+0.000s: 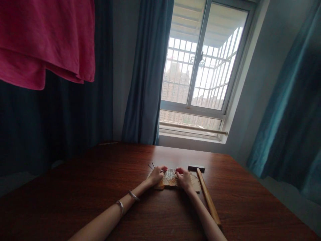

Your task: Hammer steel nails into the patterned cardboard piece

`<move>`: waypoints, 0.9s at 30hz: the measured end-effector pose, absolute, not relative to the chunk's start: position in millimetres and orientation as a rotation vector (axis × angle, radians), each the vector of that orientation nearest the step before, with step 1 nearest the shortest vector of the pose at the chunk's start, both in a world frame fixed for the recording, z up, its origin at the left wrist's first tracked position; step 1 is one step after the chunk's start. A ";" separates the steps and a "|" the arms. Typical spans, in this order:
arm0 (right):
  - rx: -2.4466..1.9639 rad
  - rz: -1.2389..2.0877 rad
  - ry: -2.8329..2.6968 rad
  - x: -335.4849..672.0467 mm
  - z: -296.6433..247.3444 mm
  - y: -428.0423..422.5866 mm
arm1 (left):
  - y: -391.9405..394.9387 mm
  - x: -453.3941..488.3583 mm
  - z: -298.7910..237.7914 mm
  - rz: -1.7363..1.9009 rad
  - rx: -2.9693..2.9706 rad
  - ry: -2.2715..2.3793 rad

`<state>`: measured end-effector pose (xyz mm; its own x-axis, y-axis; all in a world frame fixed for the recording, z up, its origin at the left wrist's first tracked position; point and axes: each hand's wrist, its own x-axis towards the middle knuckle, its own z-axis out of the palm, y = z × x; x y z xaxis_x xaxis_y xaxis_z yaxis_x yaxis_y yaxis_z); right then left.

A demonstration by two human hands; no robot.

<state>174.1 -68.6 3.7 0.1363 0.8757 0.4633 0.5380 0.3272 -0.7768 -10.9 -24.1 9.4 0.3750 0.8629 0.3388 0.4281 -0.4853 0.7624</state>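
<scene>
A pale, worn wooden board (172, 180), its top speckled with holes or marks, lies on the table. Several thin dark nails (171, 172) stand in a row along its far part. My left hand (157, 174) is closed over the board's left side, with long nails (151, 165) poking out behind the fingers. At the right end of the row, my right hand (184, 178) is pinched, apparently around a nail; the fingers mostly hide it. A hammer (207, 194) with a wooden handle and dark head lies just right of the board.
The dark reddish wooden table (120, 207) stretches to the wall below a barred window (200, 67). Blue curtains (147, 73) hang beside it. A pink cloth (50, 40) hangs at the upper left.
</scene>
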 end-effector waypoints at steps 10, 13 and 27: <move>-1.368 0.369 -1.542 171.6 2.9 -69.8 | -18.3 -10.8 3.3 1.017 2.050 1.064; -1.385 0.356 -1.554 170.8 1.0 -69.7 | -14.2 -10.8 0.3 1.011 2.061 1.065; -1.443 0.243 -1.602 171.9 -2.5 -68.5 | -31.7 -8.0 26.6 1.035 2.072 1.038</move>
